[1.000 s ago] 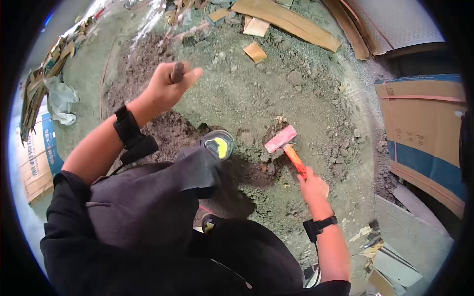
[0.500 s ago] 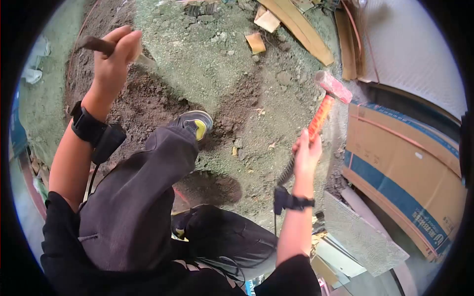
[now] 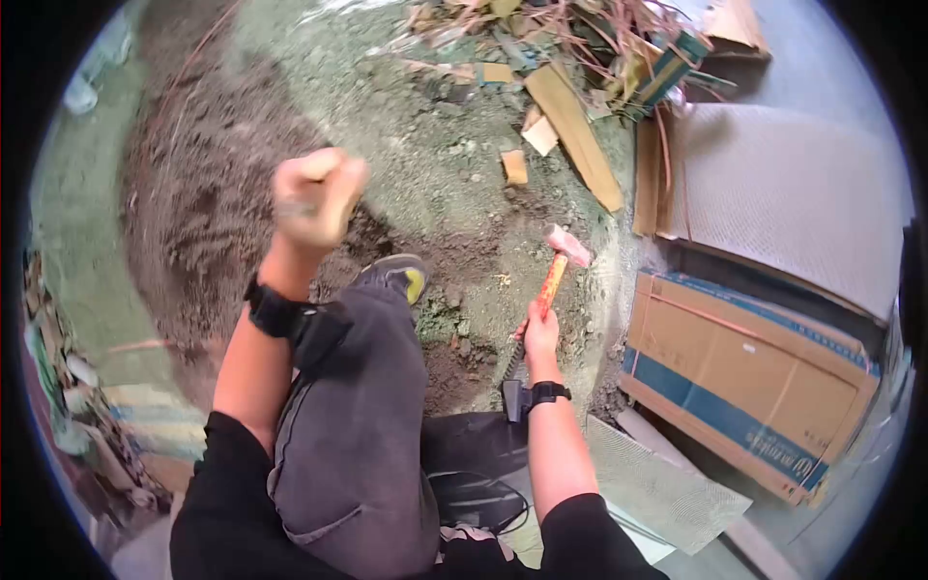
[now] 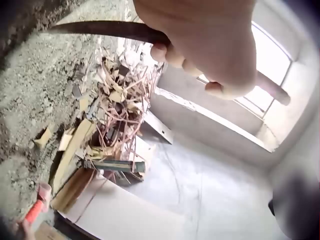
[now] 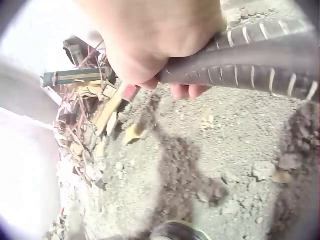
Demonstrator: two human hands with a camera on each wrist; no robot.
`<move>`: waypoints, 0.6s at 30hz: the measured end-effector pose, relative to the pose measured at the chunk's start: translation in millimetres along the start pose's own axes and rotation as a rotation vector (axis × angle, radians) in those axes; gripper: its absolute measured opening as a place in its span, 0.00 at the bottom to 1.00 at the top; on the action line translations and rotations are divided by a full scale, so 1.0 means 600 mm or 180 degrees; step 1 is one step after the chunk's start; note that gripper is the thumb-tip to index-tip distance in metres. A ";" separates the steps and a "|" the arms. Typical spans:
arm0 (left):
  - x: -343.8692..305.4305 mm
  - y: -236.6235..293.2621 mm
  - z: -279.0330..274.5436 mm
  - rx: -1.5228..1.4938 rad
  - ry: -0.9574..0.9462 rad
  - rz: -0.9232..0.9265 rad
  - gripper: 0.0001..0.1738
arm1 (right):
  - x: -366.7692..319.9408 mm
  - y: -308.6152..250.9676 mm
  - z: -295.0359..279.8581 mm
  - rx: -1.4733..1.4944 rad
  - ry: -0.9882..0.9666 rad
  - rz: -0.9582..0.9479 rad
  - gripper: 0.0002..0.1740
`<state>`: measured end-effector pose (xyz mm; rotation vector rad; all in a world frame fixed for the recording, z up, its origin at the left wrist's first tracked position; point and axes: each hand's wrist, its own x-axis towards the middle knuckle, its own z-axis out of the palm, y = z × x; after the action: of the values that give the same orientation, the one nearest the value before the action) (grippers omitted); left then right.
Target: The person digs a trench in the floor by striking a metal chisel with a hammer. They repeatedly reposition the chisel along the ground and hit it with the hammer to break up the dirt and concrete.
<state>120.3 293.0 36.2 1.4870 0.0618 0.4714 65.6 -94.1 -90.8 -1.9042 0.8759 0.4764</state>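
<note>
My left hand point(image 3: 317, 198) is raised over the dirt, blurred in the head view, with its fingers curled round a rusty metal chisel point(image 4: 105, 30). In the left wrist view the dark shank tapers to a point on one side of the fist, and its round butt end sticks out on the other. My right hand point(image 3: 541, 333) grips a short sledgehammer point(image 3: 554, 277) by its orange-red handle. The worn pinkish head points forward, away from me. Seen from the right wrist, the handle's black ribbed grip point(image 5: 240, 75) runs out behind the fist.
Loose dark soil point(image 3: 203, 193) lies left of my shoe point(image 3: 406, 278). A large cardboard box point(image 3: 744, 367) and a textured pale panel point(image 3: 793, 184) stand on the right. Ahead are a cardboard strip point(image 3: 577, 135) and a heap of straps and scraps point(image 3: 590, 43).
The head view has shifted. My left hand, with the chisel, swung out to the left and has come back inward. The hammer rose from near the ground, moved right, and is now closer in front.
</note>
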 end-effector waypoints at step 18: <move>-0.179 -0.139 0.291 0.1693 -0.4728 0.0800 0.08 | 0.082 0.053 0.006 0.0860 -0.0983 0.1188 0.03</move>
<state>101.2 91.5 -53.0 2.0445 -1.2519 -0.5878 74.6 -118.3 -143.5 -1.3790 1.0321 0.8089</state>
